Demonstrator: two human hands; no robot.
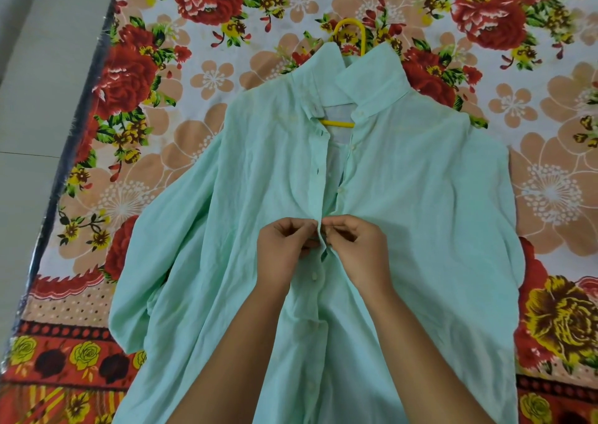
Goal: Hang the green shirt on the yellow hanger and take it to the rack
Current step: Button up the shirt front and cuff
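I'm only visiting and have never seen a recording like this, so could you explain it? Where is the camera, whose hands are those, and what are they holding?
There is no machine here. A person works with bare hands, and the single picture comes from a camera worn on their head, looking forward and down. That is why both forearms reach in from the bottom edge.

A pale green shirt lies spread on a flowered bedsheet. A yellow hanger is already inside it, with its hook poking out above the collar.

The left hand and right hand meet at the middle of the shirt's front. Their fingers pinch the two edges of the opening, apparently at a button. The front looks closed below the hands and open above them. No rack is in view.
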